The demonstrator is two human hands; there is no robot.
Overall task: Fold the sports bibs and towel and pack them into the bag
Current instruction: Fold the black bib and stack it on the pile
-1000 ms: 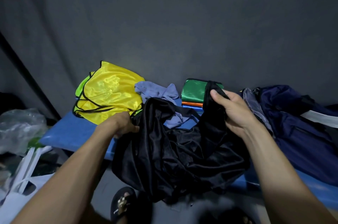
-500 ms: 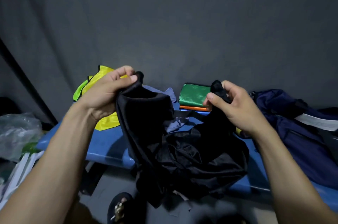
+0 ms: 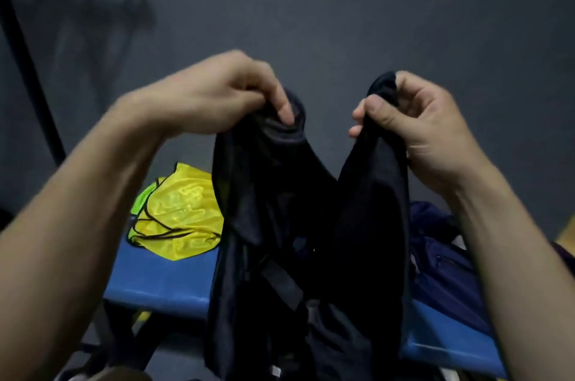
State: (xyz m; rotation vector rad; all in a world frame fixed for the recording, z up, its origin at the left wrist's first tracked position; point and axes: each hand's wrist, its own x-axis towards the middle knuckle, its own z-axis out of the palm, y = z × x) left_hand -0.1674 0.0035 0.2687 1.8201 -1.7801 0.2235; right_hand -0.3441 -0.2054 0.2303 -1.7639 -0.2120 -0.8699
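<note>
A black sports bib (image 3: 311,225) hangs in front of me, held up by its two shoulder straps. My left hand (image 3: 230,94) pinches the left strap and my right hand (image 3: 413,119) grips the right strap. The bib drapes down over the front of the blue bench (image 3: 161,281). A yellow bib with black trim (image 3: 180,219) lies crumpled on the bench at the left, over a lime-green one (image 3: 141,201). The navy bag (image 3: 445,262) sits on the bench at the right, partly hidden by the black bib and my right arm.
A dark grey wall (image 3: 342,23) rises behind the bench. A dark pole (image 3: 31,76) leans at the far left. The folded green item and the towel are hidden behind the raised bib. The floor shows below the bench.
Both hands have lifted the black bib higher, from a bundle on the bench to hanging by its straps. The left hand moved up from the bib's edge to the left strap.
</note>
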